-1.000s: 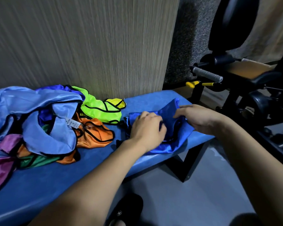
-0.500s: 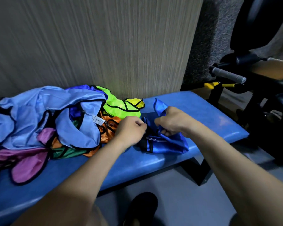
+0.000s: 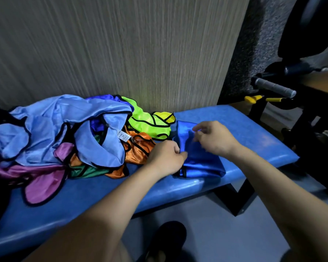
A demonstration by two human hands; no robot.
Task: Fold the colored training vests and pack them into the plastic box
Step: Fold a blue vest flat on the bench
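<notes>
A royal blue vest (image 3: 201, 163) lies partly folded on the blue padded bench (image 3: 254, 133), right of the pile. My left hand (image 3: 166, 157) pinches its left edge with curled fingers. My right hand (image 3: 214, 138) hovers low over the vest's upper part, blurred, with thumb and forefinger closed on a bit of the blue cloth. A loose heap of vests covers the bench's left half: light blue (image 3: 55, 129), neon green and yellow (image 3: 146, 121), orange (image 3: 138, 150), purple (image 3: 44, 184) and green (image 3: 87, 172). No plastic box is in view.
A ribbed wall panel (image 3: 121, 50) rises straight behind the bench. Black gym equipment with a grey grip (image 3: 275, 87) and yellow handles (image 3: 252, 99) stands at the right. Grey floor and a dark shoe (image 3: 167, 237) lie below the bench's front edge.
The raised flap of the blue vest has come down and the vest lies flatter. My right hand moved right and up over it. My left hand stayed at the vest's left edge.
</notes>
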